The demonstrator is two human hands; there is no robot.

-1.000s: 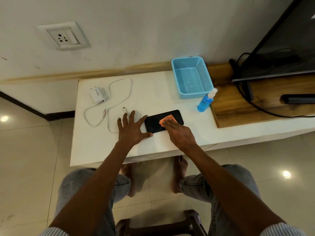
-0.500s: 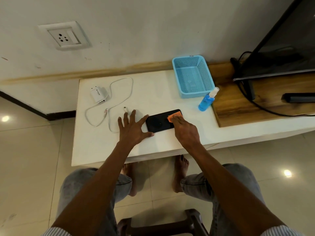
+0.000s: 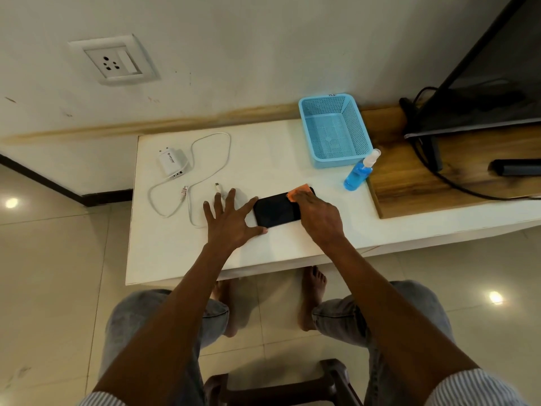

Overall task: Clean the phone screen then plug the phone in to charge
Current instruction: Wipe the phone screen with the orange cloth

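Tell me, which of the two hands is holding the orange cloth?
The right hand presses the orange cloth on the phone; the left hand lies spread flat, bracing the phone's other end.

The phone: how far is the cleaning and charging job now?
In hand: the right hand presses the orange cloth on the phone screen while the left hand steadies it. Left: the charger lies unplugged on the table, its cable is not in the phone, and the wall socket is empty.

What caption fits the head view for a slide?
Right hand wipes phone with orange cloth; left hand steadies it.
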